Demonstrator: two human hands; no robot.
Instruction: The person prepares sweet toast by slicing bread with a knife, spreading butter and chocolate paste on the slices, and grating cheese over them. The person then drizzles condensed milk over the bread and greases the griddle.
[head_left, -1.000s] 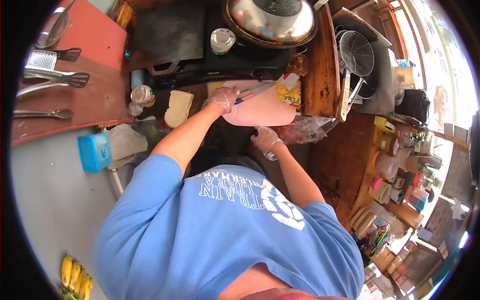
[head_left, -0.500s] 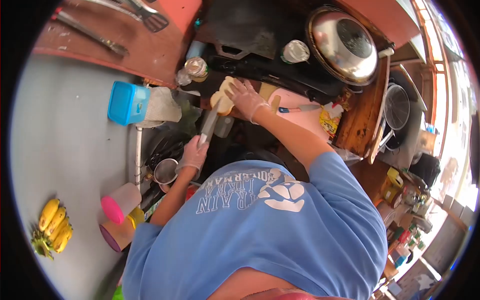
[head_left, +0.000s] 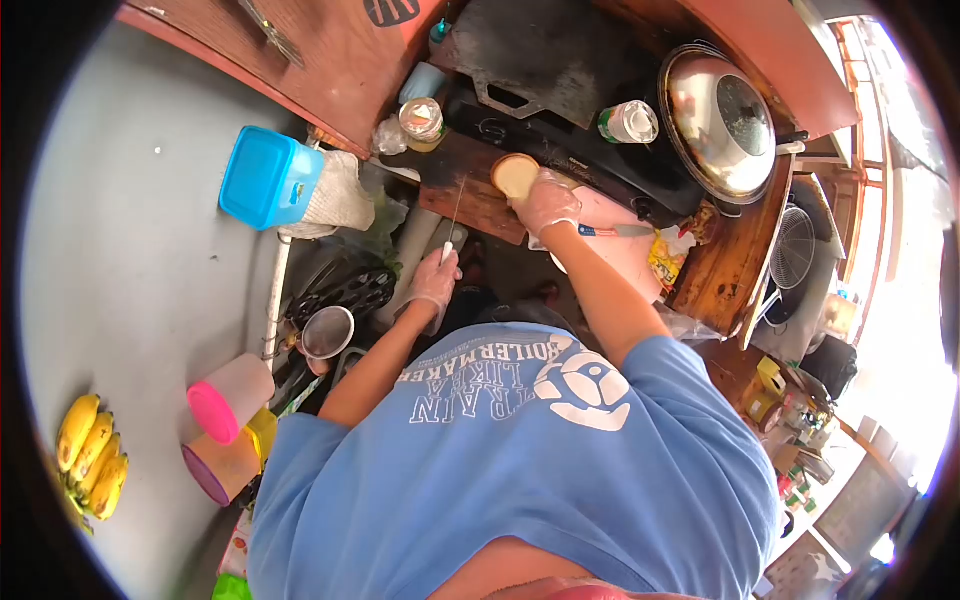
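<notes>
My left hand [head_left: 435, 280], in a clear glove, is closed around the handle of a knife [head_left: 457, 215], whose thin blade points up and away over a dark wooden board [head_left: 462, 185]. Bread [head_left: 516, 176] with a brown crust is in my gloved right hand [head_left: 549, 205], at the right end of that board; the fingers wrap its near side. Blade and bread are apart. Beyond my right wrist, a pink cutting board [head_left: 610, 262] bears a smaller knife [head_left: 618, 230] with a blue and white handle. A pale edge shows under my right wrist, too hidden to name.
A black stove [head_left: 560, 150] runs behind the boards, with a flat griddle [head_left: 540, 60], a tin can [head_left: 632, 122] and a domed lid [head_left: 722, 125]. A jar [head_left: 421, 120] stands left of it. A yellow packet [head_left: 668, 258] lies right. A blue container [head_left: 265, 178] hangs left.
My left hand has gone from the pink board to holding a knife at the left. My right hand came up onto the bread, which has since moved right and away from the blade. The view has shifted left.
</notes>
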